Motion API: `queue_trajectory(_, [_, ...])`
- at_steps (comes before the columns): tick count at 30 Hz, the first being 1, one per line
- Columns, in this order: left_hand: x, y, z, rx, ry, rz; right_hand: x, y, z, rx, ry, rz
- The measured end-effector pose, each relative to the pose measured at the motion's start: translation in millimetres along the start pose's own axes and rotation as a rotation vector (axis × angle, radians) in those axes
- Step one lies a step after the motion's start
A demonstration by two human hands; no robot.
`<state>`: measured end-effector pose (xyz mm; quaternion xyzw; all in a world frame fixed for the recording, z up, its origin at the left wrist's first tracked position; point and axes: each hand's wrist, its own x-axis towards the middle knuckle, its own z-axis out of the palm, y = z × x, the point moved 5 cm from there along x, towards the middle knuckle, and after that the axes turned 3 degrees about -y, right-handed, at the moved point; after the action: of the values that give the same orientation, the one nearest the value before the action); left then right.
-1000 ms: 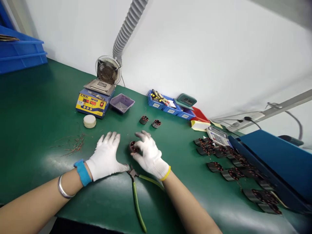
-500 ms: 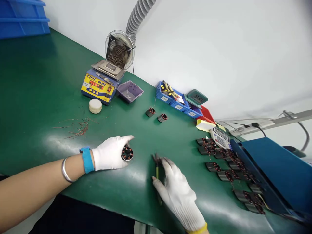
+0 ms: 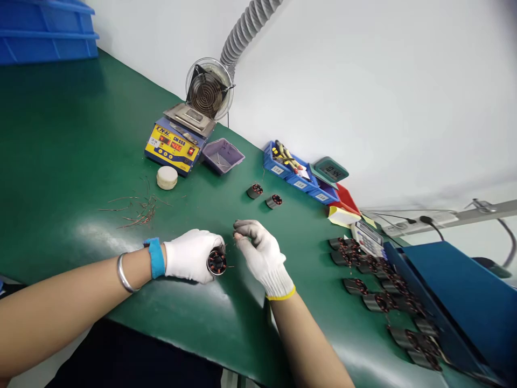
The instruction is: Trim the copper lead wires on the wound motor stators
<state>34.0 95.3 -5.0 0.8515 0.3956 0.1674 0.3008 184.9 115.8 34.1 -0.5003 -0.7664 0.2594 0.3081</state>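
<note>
Holding one copper-wound core in white-gloved left hand; fingers wrapped about its side, clamped on it. End with dark and copper windings facing camera. Position: over near part of green table, at thumb side of left hand; cannot tell whether touching tabletop. Fine loose wire ends sticking out towards right hand.

Right hand likewise gloved in white, cuff edged yellow. Fingers curled, thumb and forefinger close together, near loose wire ends, well clear of core's rim. Cannot tell whether pinching a wire. On left wrist, blue band; farther up the arm, silver bangle.

Beyond the hands, two similar cores standing apart: nearer to the bins, one; just right of it, another. To the left, scattered thin wire scraps, then round white pot just in front of yellow-panelled unit marked CM 558. Beside unit, purple tray.

Farther right, blue bins with tools inside, green clock reading 10:44, calculator, and many more cores grouped alongside large blue box.
</note>
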Motion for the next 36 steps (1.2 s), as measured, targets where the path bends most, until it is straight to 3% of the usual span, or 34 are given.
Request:
queue_trajectory(3, [0.2,-2.3,1.4,-0.016,-0.006,-0.02,-19.4,4.2,-12.0,0.075,0.021,0.076])
queue_trajectory(7, [1.1,-4.1,2.9,-0.037,0.012,-0.065,-48.9,-5.1,2.1,-0.111,-0.148,0.117])
queue_trajectory(9, [1.4,-2.7,3.5,-0.029,0.017,-0.06,-55.8,-15.8,12.0,-0.177,-0.109,0.016])
queue_trajectory(12, [1.4,0.5,4.7,0.023,-0.001,-0.016,-62.2,-35.7,17.9,-0.21,-0.018,-0.275])
queue_trajectory(14, [1.4,1.0,4.7,0.062,-0.01,-0.009,-65.5,-40.7,17.1,-0.238,-0.022,-0.366])
queue_trajectory(19, [2.7,0.9,3.2,0.1,0.012,-0.026,-60.6,-29.9,16.9,-0.305,0.078,-0.22])
queue_trajectory(21, [3.4,1.6,2.7,0.105,0.026,-0.02,-57.7,-31.2,23.0,-0.289,0.078,-0.268])
queue_trajectory(24, [3.9,2.1,2.5,0.098,0.028,-0.018,-59.7,-36.5,25.7,-0.32,0.017,-0.405])
queue_trajectory(27, [4.0,3.6,1.8,0.07,0.013,-0.005,-66.6,-33.2,20.0,-0.385,-0.127,-0.428])
queue_trajectory(30, [2.9,3.1,-0.5,0.015,-0.038,-0.038,-70.6,-30.8,12.1,-0.296,-0.233,-0.431])
queue_trajectory(33, [-0.5,3.5,-9.3,-0.107,-0.071,-0.037,-63.5,-34.8,3.6,-0.218,-0.098,-0.42])
queue_trajectory(36, [-3.8,5.4,-22.7,-0.203,-0.075,-0.016,-50.8,-37.5,10.4,-0.286,-0.012,-0.349])
